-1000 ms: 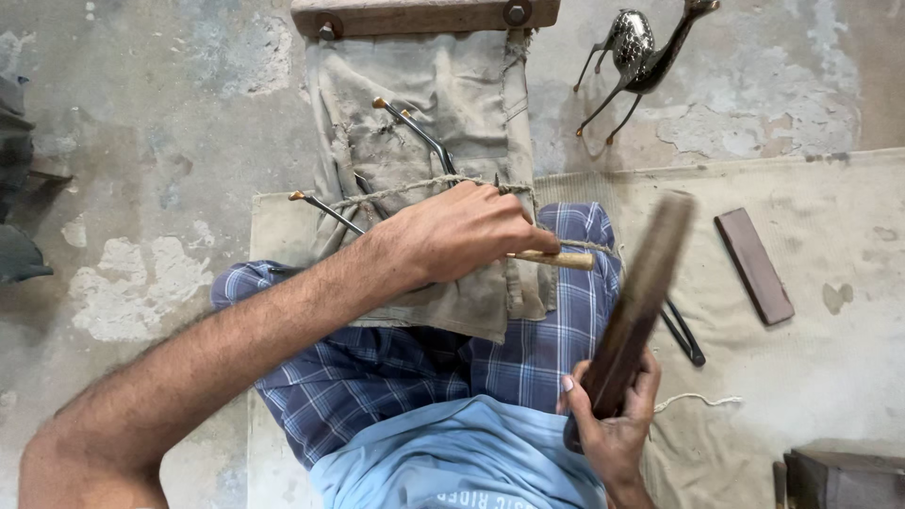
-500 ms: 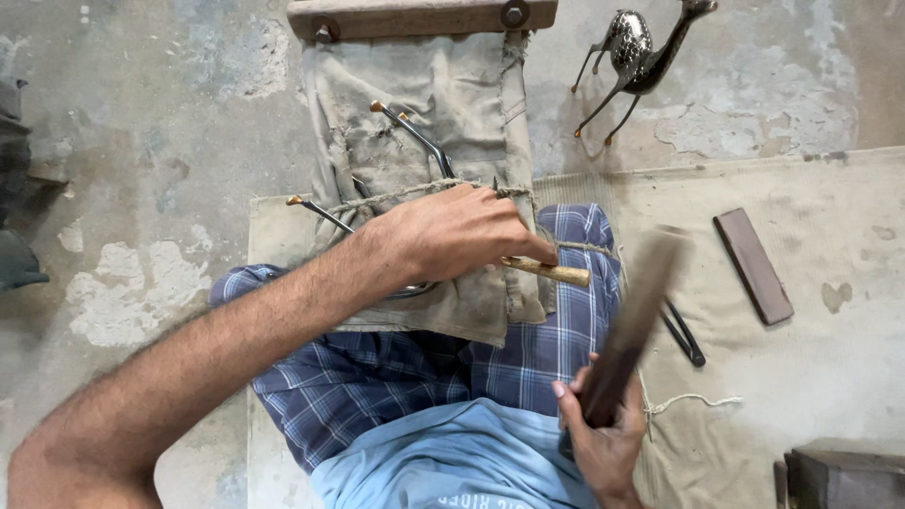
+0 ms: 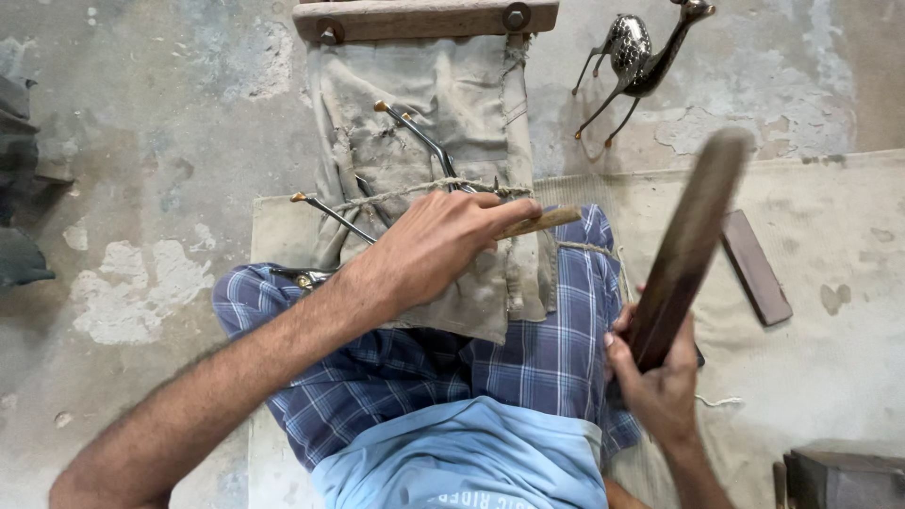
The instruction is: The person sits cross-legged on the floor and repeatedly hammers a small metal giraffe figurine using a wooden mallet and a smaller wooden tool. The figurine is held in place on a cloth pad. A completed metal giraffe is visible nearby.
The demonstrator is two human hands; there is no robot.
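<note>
While the right hand [image 3: 660,382] lifts a dark wooden bat [image 3: 686,253] up over the lap, closed tight around its lower end, the left hand [image 3: 443,247] is curled shut on a pale wooden-handled tool [image 3: 539,221], pinning it against the dusty canvas cloth [image 3: 429,141] that hangs from a wooden bar [image 3: 424,17] and drapes over the checked-cloth knee. That cloth is my landmark: several thin metal rods with brass tips [image 3: 415,132] lie across its middle, a cord [image 3: 415,188] crosses it just above the left knuckles, and the tool handle pokes out past its right edge.

What worries me is how near the knuckles sit to the handle's free end. If the bat comes down even slightly off line, it seems likely to catch fingers rather than wood. The cloth is loose and folded, so the tool could skid under a blow and jab the leg beneath. The rods on the cloth could jump or roll off too. Right of the cloth, a dark flat block [image 3: 754,269] lies on the mat, and a small metal animal figure [image 3: 636,57] stands beyond the cloth's upper right corner, both well apart from the swing.
</note>
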